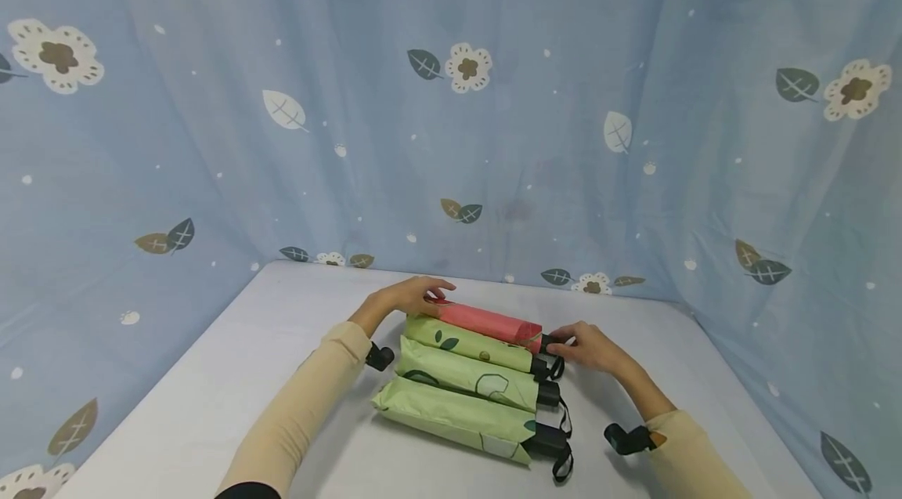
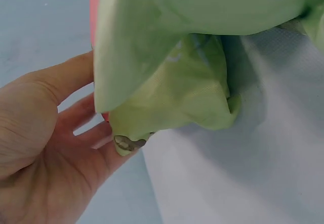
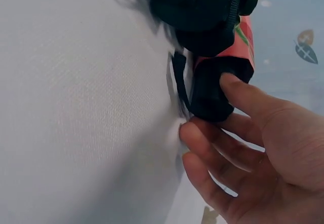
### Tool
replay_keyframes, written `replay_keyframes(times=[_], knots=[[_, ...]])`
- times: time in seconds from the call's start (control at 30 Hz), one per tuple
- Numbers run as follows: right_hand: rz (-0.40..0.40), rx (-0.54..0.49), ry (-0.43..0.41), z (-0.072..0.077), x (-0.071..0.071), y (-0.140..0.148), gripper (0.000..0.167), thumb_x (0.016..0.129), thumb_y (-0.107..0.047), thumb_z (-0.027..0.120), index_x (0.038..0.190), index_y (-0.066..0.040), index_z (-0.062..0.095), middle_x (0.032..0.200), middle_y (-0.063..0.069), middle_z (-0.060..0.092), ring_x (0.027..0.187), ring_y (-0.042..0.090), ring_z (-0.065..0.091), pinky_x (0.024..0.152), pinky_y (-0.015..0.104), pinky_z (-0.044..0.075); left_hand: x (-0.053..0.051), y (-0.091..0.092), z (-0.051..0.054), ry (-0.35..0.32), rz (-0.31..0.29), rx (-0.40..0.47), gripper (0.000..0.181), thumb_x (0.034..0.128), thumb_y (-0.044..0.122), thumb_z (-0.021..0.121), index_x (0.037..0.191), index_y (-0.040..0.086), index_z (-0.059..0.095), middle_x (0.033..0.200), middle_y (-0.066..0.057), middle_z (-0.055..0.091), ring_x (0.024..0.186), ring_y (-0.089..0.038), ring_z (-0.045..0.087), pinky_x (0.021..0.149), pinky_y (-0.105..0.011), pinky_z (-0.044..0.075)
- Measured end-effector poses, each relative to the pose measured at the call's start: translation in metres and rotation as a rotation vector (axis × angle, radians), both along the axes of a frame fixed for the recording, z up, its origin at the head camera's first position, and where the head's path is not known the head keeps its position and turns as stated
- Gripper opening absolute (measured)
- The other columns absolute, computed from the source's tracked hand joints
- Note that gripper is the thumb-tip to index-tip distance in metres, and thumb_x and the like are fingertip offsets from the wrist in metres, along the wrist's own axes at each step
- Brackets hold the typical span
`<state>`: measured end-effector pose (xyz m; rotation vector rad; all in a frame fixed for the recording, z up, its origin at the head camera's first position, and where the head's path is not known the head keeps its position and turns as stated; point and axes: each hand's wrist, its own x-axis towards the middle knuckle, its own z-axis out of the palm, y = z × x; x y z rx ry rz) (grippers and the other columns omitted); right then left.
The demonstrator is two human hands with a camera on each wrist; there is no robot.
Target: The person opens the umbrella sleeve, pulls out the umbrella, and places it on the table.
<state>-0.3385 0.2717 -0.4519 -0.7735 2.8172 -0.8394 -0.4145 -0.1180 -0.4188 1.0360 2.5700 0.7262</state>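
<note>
A red folded umbrella [image 1: 486, 320] lies at the far end of a row of folded umbrellas. My left hand [image 1: 405, 297] holds its left end, with the thumb on the near side and the fingers on the far side. At the other end, my right hand [image 1: 590, 346] pinches the black handle [image 3: 212, 90], thumb on top and fingers below. Nearer to me lie three green umbrellas: the first [image 1: 468, 341] beside the red one, then the middle one [image 1: 468, 375], then the nearest [image 1: 451, 413]. In the left wrist view, green fabric [image 2: 172, 92] hides most of the red umbrella.
The umbrellas lie side by side on a white tabletop [image 1: 232, 358], handles to the right. Black wrist straps, such as the nearest one [image 1: 562, 466], hang off the handles. A blue curtain [image 1: 395, 154] with leaves and flowers stands behind the table and at its sides.
</note>
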Motion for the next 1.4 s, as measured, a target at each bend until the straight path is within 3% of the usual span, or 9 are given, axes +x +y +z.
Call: replay_keyframes(times=[0.23, 0.47, 0.9, 1.13, 1.4], knots=[[-0.082, 0.005, 0.003, -0.001, -0.006, -0.007, 0.036, 0.097, -0.022, 0.062, 0.124, 0.002, 0.065, 0.11, 0.017, 0.071, 0.092, 0.026, 0.068, 0.07, 0.033, 0.054, 0.0, 0.003, 0.002, 0.003, -0.019, 0.022, 0.053, 0.0967, 0.009, 0.061, 0.146, 0.003, 0.044, 0.139, -0.026, 0.053, 0.128, -0.038, 0.055, 0.104, -0.047, 0.047], [-0.126, -0.024, -0.046, 0.0, -0.007, -0.011, 0.037, 0.097, -0.015, 0.061, 0.127, 0.006, 0.06, 0.11, 0.021, 0.068, 0.074, 0.02, 0.068, 0.057, 0.028, 0.051, 0.0, 0.006, 0.004, -0.017, -0.005, 0.038, 0.046, 0.0946, 0.009, 0.064, 0.139, -0.001, 0.053, 0.137, -0.018, 0.059, 0.127, -0.035, 0.055, 0.103, -0.045, 0.048], [-0.132, 0.029, -0.035, 0.0, -0.014, -0.018, 0.04, 0.093, -0.015, 0.067, 0.128, 0.004, 0.061, 0.111, 0.02, 0.068, 0.064, 0.015, 0.065, 0.054, 0.026, 0.048, -0.005, 0.017, 0.004, 0.027, 0.061, -0.1, 0.046, 0.0888, 0.017, 0.074, 0.132, 0.009, 0.062, 0.133, -0.012, 0.062, 0.124, -0.028, 0.058, 0.101, -0.041, 0.049], [-0.115, 0.037, -0.019, 0.001, -0.016, -0.02, 0.037, 0.092, -0.014, 0.068, 0.125, 0.003, 0.064, 0.113, 0.021, 0.068, 0.063, 0.016, 0.064, 0.056, 0.026, 0.046, -0.005, 0.021, 0.002, 0.059, 0.03, -0.184, 0.046, 0.0888, 0.019, 0.074, 0.132, 0.009, 0.062, 0.13, -0.01, 0.063, 0.12, -0.025, 0.06, 0.099, -0.039, 0.05], [-0.109, 0.07, 0.023, 0.0, -0.015, -0.022, 0.038, 0.09, -0.012, 0.071, 0.123, 0.003, 0.064, 0.112, 0.019, 0.069, 0.069, 0.009, 0.061, 0.057, 0.026, 0.047, -0.007, 0.021, 0.002, 0.096, -0.025, -0.2, 0.043, 0.0897, 0.019, 0.073, 0.129, 0.005, 0.063, 0.122, -0.009, 0.067, 0.108, -0.021, 0.064, 0.09, -0.033, 0.052]])
